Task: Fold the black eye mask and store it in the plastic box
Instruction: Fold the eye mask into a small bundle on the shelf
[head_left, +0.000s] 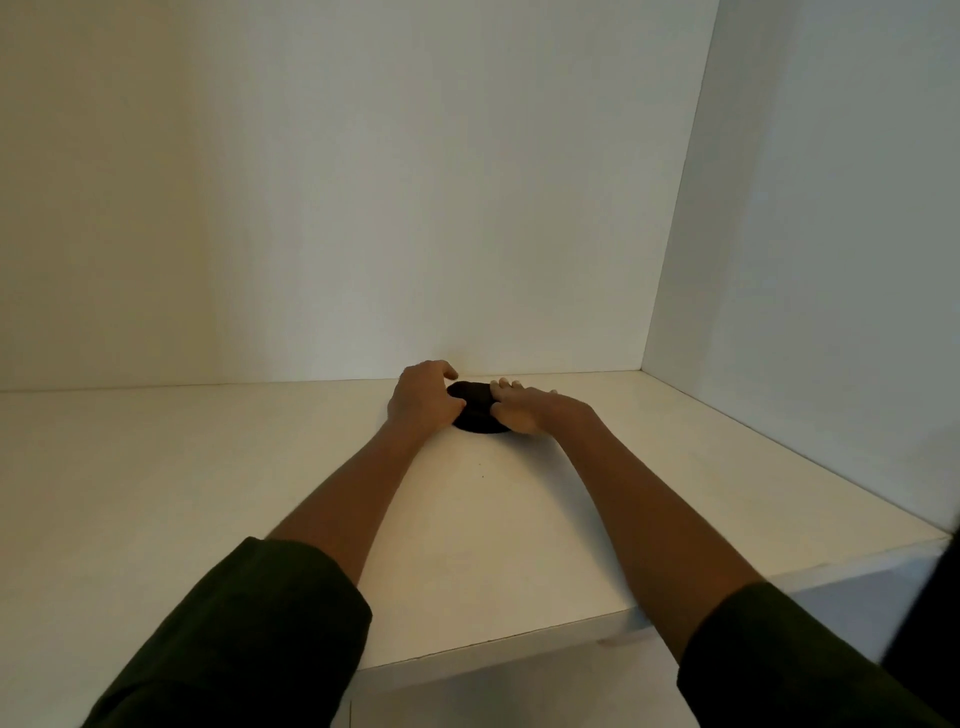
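Observation:
The black eye mask (475, 410) lies bunched into a small dark mound on the white shelf (208, 467), close to the back wall. My left hand (423, 399) is at its left side, thumb and fingers curled onto the fabric. My right hand (519, 410) is at its right side, fingers over the top and thumb underneath, pinching the mask. Both hands hide the ends of the mask. No plastic box shows in this view.
The shelf sits inside a white cabinet, with a back wall (415, 208) just behind the mask and a side wall (805, 260) on the right. The shelf's front edge (519, 639) runs under my forearms.

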